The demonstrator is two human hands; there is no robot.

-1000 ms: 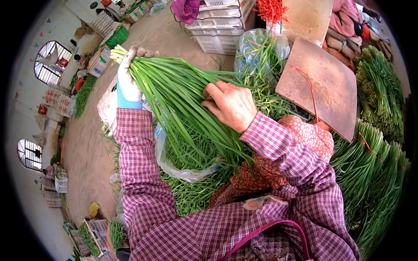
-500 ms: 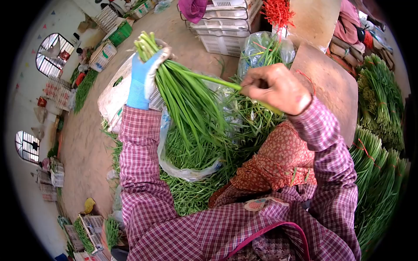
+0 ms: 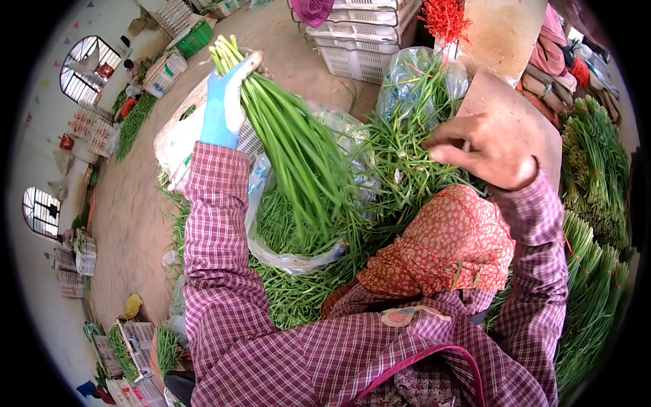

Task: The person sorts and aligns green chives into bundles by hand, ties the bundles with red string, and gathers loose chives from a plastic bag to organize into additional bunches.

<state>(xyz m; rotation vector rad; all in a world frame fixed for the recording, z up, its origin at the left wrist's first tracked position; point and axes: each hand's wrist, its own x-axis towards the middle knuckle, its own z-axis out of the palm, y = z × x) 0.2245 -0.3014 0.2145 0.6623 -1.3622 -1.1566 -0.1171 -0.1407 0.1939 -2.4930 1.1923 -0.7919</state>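
Note:
My left hand (image 3: 229, 95), in a blue and white glove, is wrapped round a bunch of long green stalks (image 3: 288, 146) near its pale ends. The leaves hang down over an open clear plastic bag (image 3: 298, 263) with green leaves in it. Bare and bent at the fingers, my right hand (image 3: 485, 146) is above a heap of loose leaves (image 3: 407, 159), beside the brown board (image 3: 525, 112). Nothing shows between its thumb and fingers, though the finger ends are partly hidden.
White crates (image 3: 352, 61) are stacked ahead. Red ties (image 3: 444, 20) hang by an upright board (image 3: 505, 34). Tied green bundles (image 3: 593, 298) lie on the right. A second clear bag (image 3: 400, 78) stands behind the loose leaves. Crates and greens line the wall at left.
My right hand has left the bunch, drawn a stalk out to the right and moved farther right; that stalk no longer shows in it. My left hand has tilted the bunch more upright.

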